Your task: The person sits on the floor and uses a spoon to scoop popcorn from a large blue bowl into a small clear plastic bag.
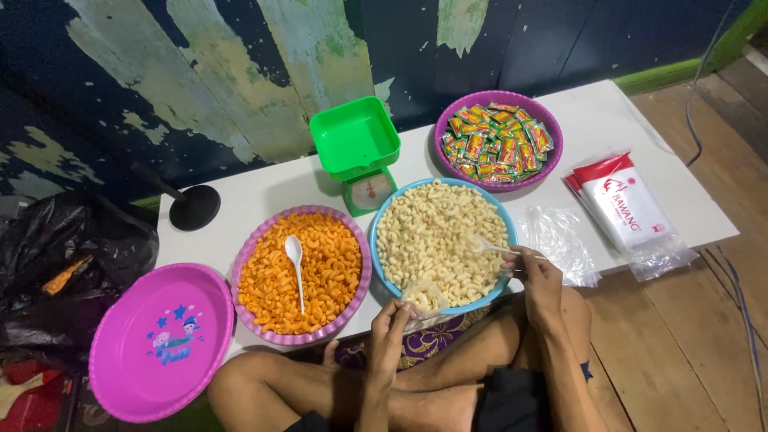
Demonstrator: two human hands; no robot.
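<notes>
right hand [534, 270] pinches a white spoon [490, 248] over the pale snacks in the blue bowl [382, 264]; left hand [390, 322] fingers pinch a small clear bag [422, 298], barely filled, at the bowl's near rim; the bowl remains nearly full.

Three filled bowls: pale snacks [436, 232] at the fingers [524, 258], orange snacks [320, 272] beyond the left fingers, sachets [496, 144] farthest. Two spoons [294, 252], one scale [358, 148], one empty pink plate [136, 360], two bag stacks [624, 208].
</notes>
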